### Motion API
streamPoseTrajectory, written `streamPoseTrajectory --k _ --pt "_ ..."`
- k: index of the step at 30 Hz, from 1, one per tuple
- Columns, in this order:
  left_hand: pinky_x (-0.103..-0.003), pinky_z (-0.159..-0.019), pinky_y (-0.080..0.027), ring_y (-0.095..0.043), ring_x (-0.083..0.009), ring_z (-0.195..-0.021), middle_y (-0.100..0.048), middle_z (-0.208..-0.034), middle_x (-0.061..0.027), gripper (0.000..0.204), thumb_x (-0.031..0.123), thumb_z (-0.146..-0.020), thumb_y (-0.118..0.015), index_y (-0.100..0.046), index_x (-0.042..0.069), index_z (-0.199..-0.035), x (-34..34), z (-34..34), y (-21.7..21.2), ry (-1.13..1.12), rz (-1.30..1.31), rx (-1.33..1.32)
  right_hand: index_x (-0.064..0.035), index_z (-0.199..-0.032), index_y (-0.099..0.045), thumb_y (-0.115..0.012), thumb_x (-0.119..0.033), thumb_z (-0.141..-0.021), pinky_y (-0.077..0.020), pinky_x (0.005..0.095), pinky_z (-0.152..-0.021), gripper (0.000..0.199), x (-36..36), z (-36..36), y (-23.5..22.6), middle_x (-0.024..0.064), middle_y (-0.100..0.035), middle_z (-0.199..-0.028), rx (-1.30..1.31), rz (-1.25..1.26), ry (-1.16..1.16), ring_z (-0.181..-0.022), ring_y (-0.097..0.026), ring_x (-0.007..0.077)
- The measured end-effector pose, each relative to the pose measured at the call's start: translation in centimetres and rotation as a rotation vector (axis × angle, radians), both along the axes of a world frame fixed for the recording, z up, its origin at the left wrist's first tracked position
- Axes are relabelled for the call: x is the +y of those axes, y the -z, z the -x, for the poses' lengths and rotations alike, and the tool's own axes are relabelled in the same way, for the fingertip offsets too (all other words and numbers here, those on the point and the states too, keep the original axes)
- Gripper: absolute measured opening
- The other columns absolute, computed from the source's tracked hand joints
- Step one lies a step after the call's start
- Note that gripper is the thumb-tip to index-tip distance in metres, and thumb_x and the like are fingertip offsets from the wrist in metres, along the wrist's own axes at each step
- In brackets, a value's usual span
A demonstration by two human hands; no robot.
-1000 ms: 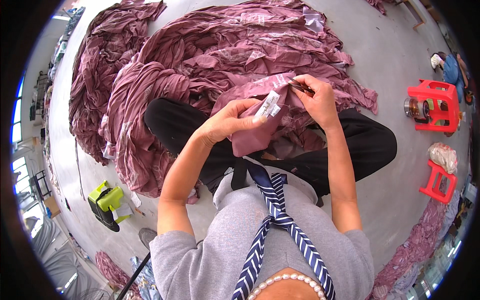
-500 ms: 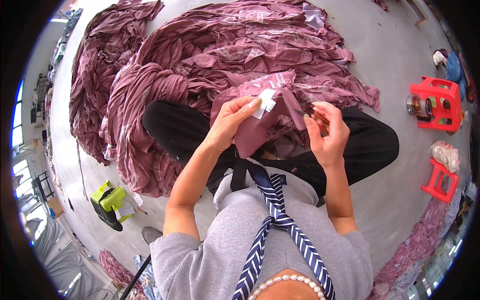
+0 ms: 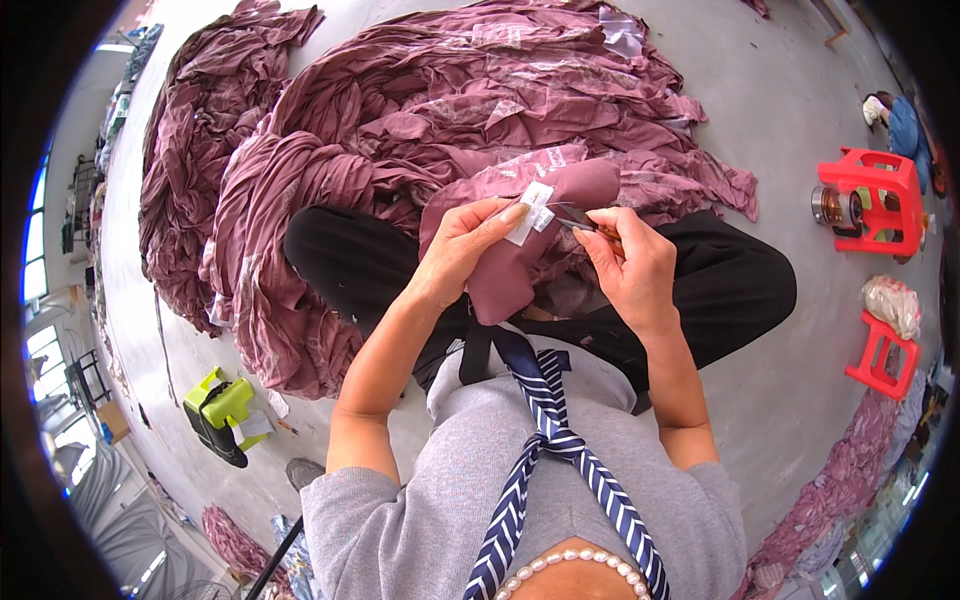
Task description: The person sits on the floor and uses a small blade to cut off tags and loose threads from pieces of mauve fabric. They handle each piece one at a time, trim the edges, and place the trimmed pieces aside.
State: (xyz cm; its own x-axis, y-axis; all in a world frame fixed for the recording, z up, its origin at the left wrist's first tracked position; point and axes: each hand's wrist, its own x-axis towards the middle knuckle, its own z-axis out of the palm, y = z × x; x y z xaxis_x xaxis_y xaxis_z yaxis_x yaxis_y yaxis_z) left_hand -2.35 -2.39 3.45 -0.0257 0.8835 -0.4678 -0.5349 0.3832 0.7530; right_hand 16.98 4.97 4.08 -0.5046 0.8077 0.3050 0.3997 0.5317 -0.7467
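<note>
two hands [image 3: 462, 247], one pair of snips [image 3: 573, 217], one striped necktie [image 3: 548, 405], one pearl necklace [image 3: 572, 554], two red stools [image 3: 845, 172] right, one lime-green stool [image 3: 226, 403] left.

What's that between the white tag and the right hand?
In the head view, a small cutting tool's dark blades lie between the white tag and the right hand.

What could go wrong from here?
1. The dark snips in the right hand point toward the white label pinched by the left hand; a slip might nick label or hand.
2. Loose mauve cloth sits close to the snips' tips, so it could get snagged or cut.
</note>
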Motion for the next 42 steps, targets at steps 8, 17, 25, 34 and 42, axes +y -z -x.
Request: streamPoseTrajectory --k 8,17,25,34,42 --pt "-0.017 -0.067 -0.046 -0.057 -0.0036 -0.076 -0.064 -0.091 -0.0006 0.024 0.02 -0.091 -0.057 -0.063 0.0 -0.104 -0.2 -0.1 0.2 0.062 0.011 0.0 -0.0035 -0.087 -0.057 -0.071 -0.013 -0.077 -0.0459 0.0293 -0.051 0.019 0.0 0.6 0.0 0.0078 -0.058 -0.067 0.003 -0.074 -0.032 -0.056 -0.059 0.0205" --pt "-0.015 -0.066 -0.043 -0.054 -0.0012 -0.078 -0.063 -0.091 0.0019 0.027 0.02 -0.091 -0.057 -0.063 0.0 -0.109 -0.2 -0.1 0.4 0.087 0.024 -0.026 -0.0039 -0.085 -0.057 -0.071 -0.015 -0.077 -0.0453 0.0298 -0.049 0.02 0.6 0.3 -0.3 0.0073 -0.058 -0.067 0.07 -0.037 0.022 -0.055 -0.059 0.0207" --pt "-0.017 -0.074 -0.045 -0.054 -0.0036 -0.085 -0.063 -0.099 -0.0009 0.031 0.015 -0.09 -0.059 -0.058 -0.002 -0.117 -0.5 -0.4 0.0 0.121 -0.096 0.128 -0.0005 -0.088 -0.058 -0.069 -0.011 -0.081 -0.0483 0.0244 -0.054 0.017 1.8 0.0 -1.0 0.0092 -0.062 -0.069 -0.075 0.052 -0.104 -0.06 -0.062 0.0138" --pt "-0.017 -0.075 -0.044 -0.053 -0.0043 -0.087 -0.061 -0.099 -0.0013 0.031 0.014 -0.091 -0.058 -0.058 -0.004 -0.116 -0.6 -0.3 0.3 0.209 -0.145 0.222 -0.0004 -0.086 -0.057 -0.068 -0.009 -0.081 -0.0475 0.0245 -0.054 0.015 2.0 0.1 -0.4 0.0105 -0.063 -0.07 -0.079 0.124 -0.14 -0.06 -0.062 0.0149" --pt "-0.019 -0.08 -0.045 -0.056 -0.0067 -0.09 -0.063 -0.102 -0.0034 0.032 0.015 -0.09 -0.058 -0.057 -0.003 -0.118 -0.7 -0.2 0.1 0.127 -0.111 0.11 -0.002 -0.093 -0.058 -0.069 -0.015 -0.083 -0.046 0.0205 -0.057 0.02 2.7 0.2 -0.5 0.0035 -0.063 -0.072 0.288 0.327 0.035 -0.065 -0.057 0.0046"
